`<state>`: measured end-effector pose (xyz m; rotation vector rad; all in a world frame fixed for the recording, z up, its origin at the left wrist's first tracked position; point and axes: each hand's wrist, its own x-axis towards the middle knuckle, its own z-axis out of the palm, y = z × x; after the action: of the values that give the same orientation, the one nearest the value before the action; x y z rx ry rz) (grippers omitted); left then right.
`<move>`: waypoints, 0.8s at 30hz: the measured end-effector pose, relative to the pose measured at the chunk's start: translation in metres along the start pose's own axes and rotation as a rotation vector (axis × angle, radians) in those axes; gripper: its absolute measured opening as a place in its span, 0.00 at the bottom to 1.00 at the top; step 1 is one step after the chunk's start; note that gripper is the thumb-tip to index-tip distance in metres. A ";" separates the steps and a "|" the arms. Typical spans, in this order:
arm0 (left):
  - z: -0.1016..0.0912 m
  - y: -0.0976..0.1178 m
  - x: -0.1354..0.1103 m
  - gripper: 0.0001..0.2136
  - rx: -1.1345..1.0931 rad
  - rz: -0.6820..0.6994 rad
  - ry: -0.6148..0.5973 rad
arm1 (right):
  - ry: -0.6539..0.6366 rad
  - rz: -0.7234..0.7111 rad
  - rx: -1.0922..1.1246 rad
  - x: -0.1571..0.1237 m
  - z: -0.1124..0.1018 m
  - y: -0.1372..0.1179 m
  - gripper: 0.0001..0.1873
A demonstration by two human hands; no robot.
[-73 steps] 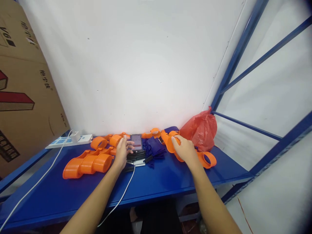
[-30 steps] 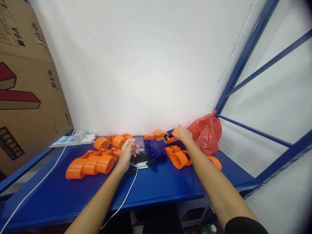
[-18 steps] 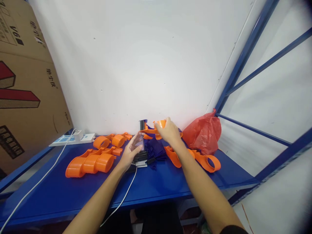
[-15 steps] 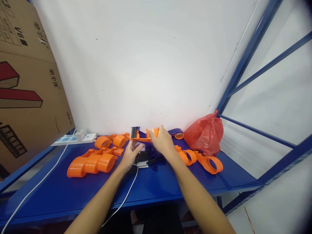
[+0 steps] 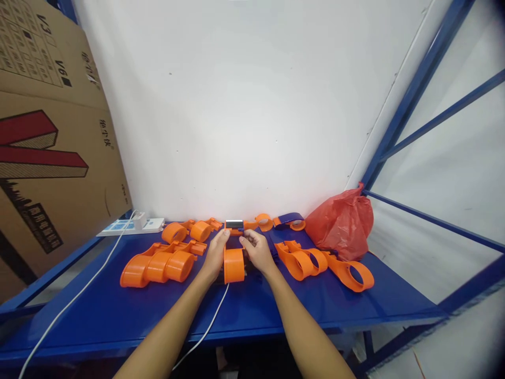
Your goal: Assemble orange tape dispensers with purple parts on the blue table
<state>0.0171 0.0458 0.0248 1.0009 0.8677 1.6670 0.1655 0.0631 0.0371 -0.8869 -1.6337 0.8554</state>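
Note:
An orange packing tape dispenser [image 5: 234, 266] is held over the middle of the table, its round hub toward me and its dark roller away from me. My left hand [image 5: 215, 253] is closed on its left side, thumb near the roller end. On the opposite side my right hand [image 5: 258, 250] grips it, thumb and fingers bent by the same end. Several matching orange dispensers [image 5: 158, 264] lie in rows to the left. More orange dispensers [image 5: 300, 260] rest to the right, and one with a blue strip [image 5: 290, 219] sits behind them.
A red plastic bag [image 5: 341, 223] stands at the table's back right. On the back left lies a white power strip [image 5: 152, 225], with a white cable [image 5: 84, 276] crossing the blue table [image 5: 130, 316]. A large cardboard box [image 5: 59, 152] rises at the left; blue frame bars [image 5: 414, 100] border the right.
The dispenser has turned from lying sideways to pointing away from me, hub nearest. My right hand has come lower and now grips near the roller end. The view has shifted slightly left.

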 end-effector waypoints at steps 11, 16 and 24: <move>0.003 0.004 -0.001 0.18 0.134 0.121 -0.080 | 0.096 -0.056 -0.071 -0.008 -0.002 0.011 0.16; 0.000 0.001 0.000 0.21 0.169 0.140 -0.045 | 0.077 0.005 -0.037 -0.008 0.003 0.009 0.21; 0.002 0.005 0.001 0.27 0.136 0.123 -0.080 | 0.127 -0.078 -0.135 -0.009 0.003 0.004 0.22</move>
<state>0.0171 0.0452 0.0302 1.2275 0.8904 1.6755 0.1652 0.0573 0.0291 -0.9448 -1.6178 0.6283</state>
